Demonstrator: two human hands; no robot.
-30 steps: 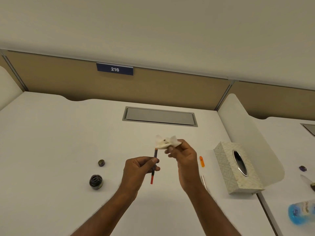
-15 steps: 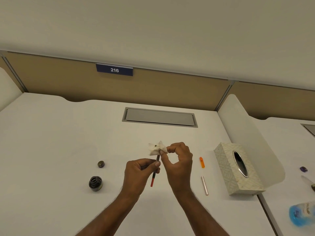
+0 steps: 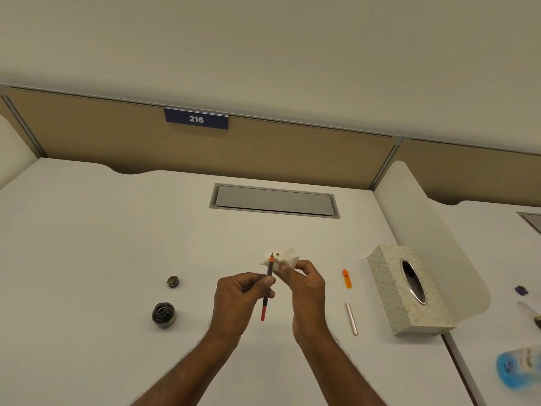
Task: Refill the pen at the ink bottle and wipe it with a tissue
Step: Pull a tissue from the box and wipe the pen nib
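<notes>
My left hand [image 3: 240, 300] pinches a slim pen part [image 3: 265, 303] with an orange tip and red lower end, held upright with the nib pointing up. My right hand [image 3: 304, 284] grips a crumpled white tissue [image 3: 285, 257] with a small dark ink spot, right beside the nib. The nib shows in front of the tissue's left edge. The open ink bottle [image 3: 164, 315] stands on the white desk [image 3: 87, 244] to the left of my hands, with its cap [image 3: 173, 281] lying just behind it.
A patterned tissue box [image 3: 392, 291] lies at the right. An orange pen piece [image 3: 347, 278] and a metallic pen barrel [image 3: 351, 318] lie between my right hand and the box. A blue bottle [image 3: 518, 367] sits at the far right on the neighbouring desk.
The tissue has slid off the nib toward the right, so the orange tip and nib are now bare. My hands stay close together above the desk.
</notes>
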